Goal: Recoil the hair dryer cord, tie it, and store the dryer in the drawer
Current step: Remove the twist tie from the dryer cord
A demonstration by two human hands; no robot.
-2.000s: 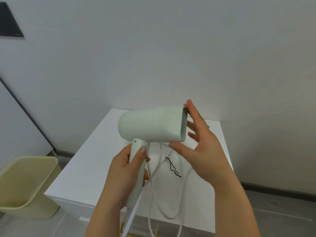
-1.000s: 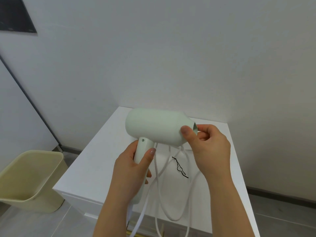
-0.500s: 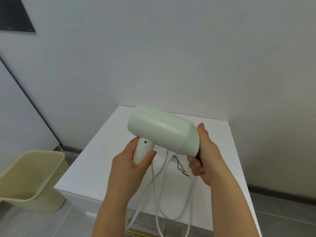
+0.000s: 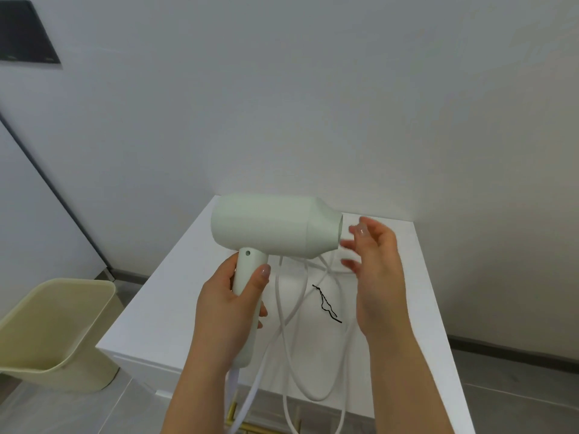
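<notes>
- no writing can be read on the pale green hair dryer (image 4: 269,227).
- it is held above the white cabinet (image 4: 175,296); barrel level, nozzle pointing right, handle pointing down.
- left hand (image 4: 228,305) wrapped around the handle.
- right hand (image 4: 376,264) just beside the nozzle, fingers spread, holding nothing.
- white cord (image 4: 297,339) hangs in loops over the cabinet, near a black twist tie (image 4: 326,303).

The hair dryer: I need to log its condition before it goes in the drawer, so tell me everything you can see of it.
The hair dryer is pale mint green, smooth matte plastic by its look, with a rounded barrel lying level, nozzle toward the right, and a straight handle pointing down. The left hand grips the handle; the right hand is open beside the nozzle, blurred, apparently not touching. Its white cord hangs loose and uncoiled over the white cabinet.
</notes>
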